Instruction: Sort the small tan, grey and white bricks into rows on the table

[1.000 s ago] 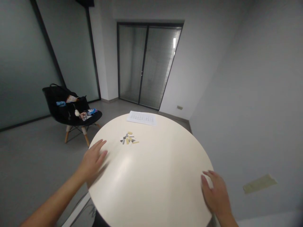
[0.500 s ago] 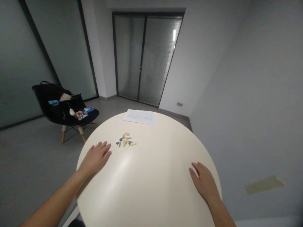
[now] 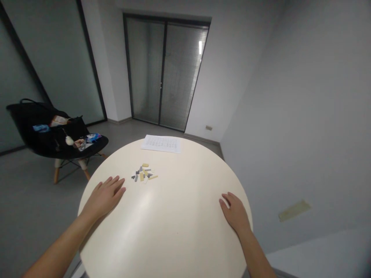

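My left hand (image 3: 104, 196) lies flat on the left side of a round white table (image 3: 174, 208), fingers stretched out and holding nothing. Just beyond its fingertips, and apart from them, is a small loose pile of building bricks (image 3: 142, 177) in yellow, grey, dark and whitish colours. My right hand (image 3: 235, 210) rests near the table's right edge. Its fingers curve slightly, with a gap between thumb and forefinger, and nothing is in it. A white sheet of paper (image 3: 161, 143) with printed figures, too small to read, lies at the far edge.
A black chair (image 3: 43, 148) with a dark bag and several small items on it stands on the floor left of the table. A grey wall (image 3: 304, 116) runs along the right side, with a strip of tape (image 3: 295, 211) on it. Glass doors (image 3: 162, 73) are at the back.
The whole view has shifted, so the table, bricks and chair appear further left. My right hand seems slightly more curled; the left hand keeps its place beside the bricks.
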The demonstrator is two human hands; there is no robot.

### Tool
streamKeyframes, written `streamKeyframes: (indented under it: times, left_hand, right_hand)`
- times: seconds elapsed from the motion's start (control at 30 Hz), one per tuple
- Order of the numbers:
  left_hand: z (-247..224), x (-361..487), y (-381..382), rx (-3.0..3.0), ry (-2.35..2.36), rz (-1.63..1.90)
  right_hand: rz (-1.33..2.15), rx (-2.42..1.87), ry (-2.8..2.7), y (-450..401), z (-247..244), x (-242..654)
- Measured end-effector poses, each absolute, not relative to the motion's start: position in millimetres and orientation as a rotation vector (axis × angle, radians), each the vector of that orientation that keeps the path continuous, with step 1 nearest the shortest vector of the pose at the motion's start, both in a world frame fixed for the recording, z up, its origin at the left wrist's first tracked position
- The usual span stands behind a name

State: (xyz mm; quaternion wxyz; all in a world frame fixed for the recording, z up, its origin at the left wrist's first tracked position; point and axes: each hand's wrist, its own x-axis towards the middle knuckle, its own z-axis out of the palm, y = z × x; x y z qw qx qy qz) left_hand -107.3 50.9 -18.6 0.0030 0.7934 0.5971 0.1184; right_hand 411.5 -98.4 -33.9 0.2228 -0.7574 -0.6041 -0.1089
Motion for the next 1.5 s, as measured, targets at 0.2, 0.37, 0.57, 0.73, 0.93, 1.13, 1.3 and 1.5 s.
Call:
streamKeyframes:
  times: [0.2, 0.37, 0.57, 0.73, 0.93, 1.13, 1.3, 1.5]
  left_hand:
    - [-26, -109, 55, 2.519, 1.859, 0.391]
    - [-34, -110, 59, 2.565, 1.879, 0.391]
    - [-38, -113, 62, 2.561, 1.874, 0.398]
    - [-28, -111, 57, 2.541, 1.852, 0.345]
    - [-20, -110, 51, 2.483, 1.846, 0.435]
    - [-15, -109, 47, 2.416, 1.861, 0.465]
    - [-15, -110, 46, 2.406, 1.849, 0.483]
    - [-17, -110, 45, 2.391, 1.843, 0.499]
  right_hand:
    - [-0.275, -2.092, -1.630, -103, -29, 408]
    - [-0.278, -2.114, -1.606, -104, -29, 409]
    - [-0.262, -2.104, -1.589, -105, -29, 409]
    - [-0.230, -2.061, -1.578, -105, -30, 409]
    - [-0.173, -2.015, -1.510, -103, -32, 413]
    - [-0.091, -2.021, -1.469, -100, -36, 417]
    - [-0.093, -2.023, -1.478, -98, -39, 419]
    - [-0.066, -2.026, -1.471, -97, -38, 419]
